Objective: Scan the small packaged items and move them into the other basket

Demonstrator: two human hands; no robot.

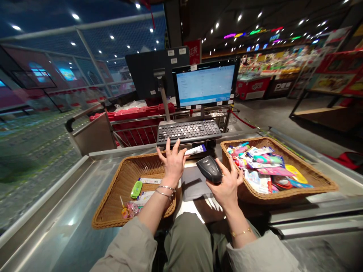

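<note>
My left hand (173,163) is at the front edge of the black keyboard (190,130), its fingers spread towards the keys. Pinched by its thumb is a narrow white and dark-blue packet (195,150) that points to the right; I cannot make out what it contains. A black handheld barcode scanner (209,169) rests in the grip of my right hand (227,186), its head facing up and left. Below the left wrist is a wicker basket (106,202) with a green item (136,189), a wrapped lollipop (130,210) and several white packets.
A fuller wicker basket (320,181) on the right holds many colourful packaged items. Behind the keyboard stand a lit monitor (205,87) and a second, back-turned screen (144,71). A metal counter (76,196) surrounds the baskets, with shopping carts (138,130) beyond.
</note>
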